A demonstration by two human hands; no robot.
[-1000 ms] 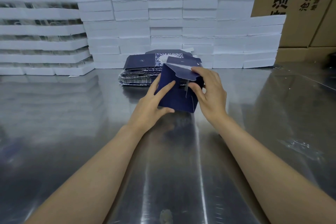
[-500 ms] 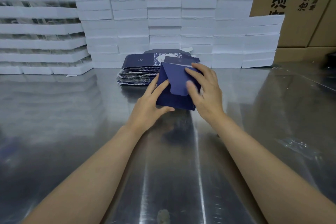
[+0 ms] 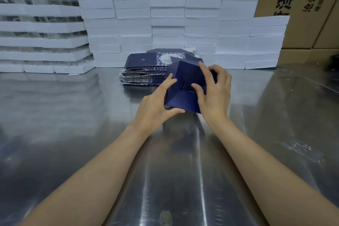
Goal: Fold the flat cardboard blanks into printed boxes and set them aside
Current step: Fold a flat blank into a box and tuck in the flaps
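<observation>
1. I held the half-formed navy box point(image 3: 185, 86) just above the table point(image 3: 73, 134), in front of the stack of flat blanks point(image 3: 145, 71).
2. My left hand point(image 3: 157, 108) gripped its side; my right hand point(image 3: 214, 95) pinched the end flaps inward.
3. Next, I judged, those flaps needed tucking shut.

Even, cool overhead lighting; moderately bright. Broad soft glare streaks along the metal table point(image 3: 77, 134), with hazy reflections of the white foam stacks point(image 3: 165, 14). Faint shadow under the hands. Wide-angle bowing at left and right edges. Near forearms slightly soft; white stacks near overexposure, little surface detail.
</observation>
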